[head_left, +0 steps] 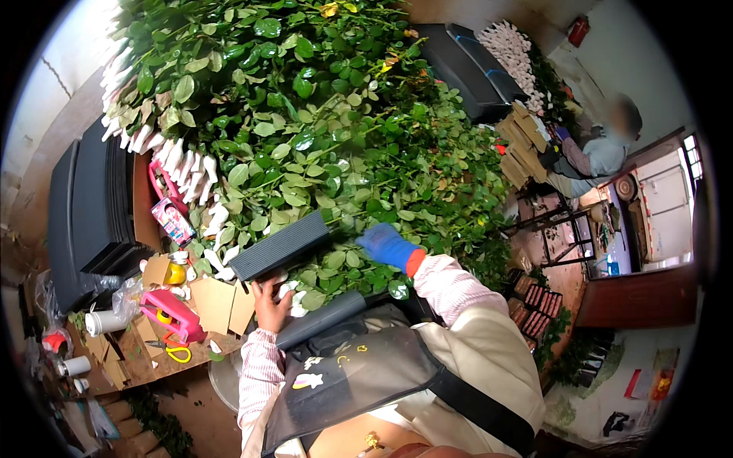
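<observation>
My bare left hand (269,305) has its fingers curled at the lower-left corner of a dark ribbed board (279,246), beside white sleeved flower heads (287,291). My right hand (388,248), in a blue glove, reaches into leafy rose stems (313,187) right of the board with fingers bent; what they hold is hidden among the foliage. Below the board, a dark grey rolled or curved piece (321,317) lies along the table edge, in front of my body.
Left are stacked black boards (92,206), a pink dispenser (172,314), yellow-handled scissors (178,353), cardboard pieces (214,304) and a white cup (103,322). At upper right another person (603,156) works beside cardboard (519,145). A metal frame (569,237) stands to the right.
</observation>
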A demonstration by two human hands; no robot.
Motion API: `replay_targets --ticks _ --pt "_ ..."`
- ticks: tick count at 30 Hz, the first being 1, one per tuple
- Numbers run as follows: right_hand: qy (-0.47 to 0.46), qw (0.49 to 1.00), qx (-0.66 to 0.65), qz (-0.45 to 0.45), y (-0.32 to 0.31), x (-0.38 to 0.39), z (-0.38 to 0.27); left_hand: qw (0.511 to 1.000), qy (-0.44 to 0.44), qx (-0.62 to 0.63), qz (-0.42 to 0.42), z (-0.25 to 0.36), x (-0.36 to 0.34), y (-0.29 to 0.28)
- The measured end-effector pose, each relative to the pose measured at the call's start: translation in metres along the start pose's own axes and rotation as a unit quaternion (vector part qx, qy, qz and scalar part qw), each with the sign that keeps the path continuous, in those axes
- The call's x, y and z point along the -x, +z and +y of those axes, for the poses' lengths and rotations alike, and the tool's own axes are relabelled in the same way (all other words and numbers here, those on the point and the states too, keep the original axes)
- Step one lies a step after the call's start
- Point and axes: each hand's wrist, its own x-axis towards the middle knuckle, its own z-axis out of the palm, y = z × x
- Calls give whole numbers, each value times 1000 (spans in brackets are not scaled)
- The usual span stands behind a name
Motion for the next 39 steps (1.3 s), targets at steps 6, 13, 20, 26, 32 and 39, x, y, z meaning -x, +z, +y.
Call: replay_targets --ticks 6,13,20,26,32,39 --pt "123 930 -178 296 -76 11 28 999 -14 -31 25 -4 10 0" --pt "111 962 -155 197 -6 -26 80 995 31 -92 -13 -7 11 -10" --pt "26 876 -265 402 -44 46 116 995 -3 -96 -17 15 5 -9" --pt "-117 921 -204 310 -33 59 89 995 -32 -83 -48 4 5 -2" --pt "63 989 127 45 -49 27 30 992 35 -118 -20 -15 1 -2" --pt "-155 979 -128 16 -124 9 -121 996 20 -88 5 -7 1 1"
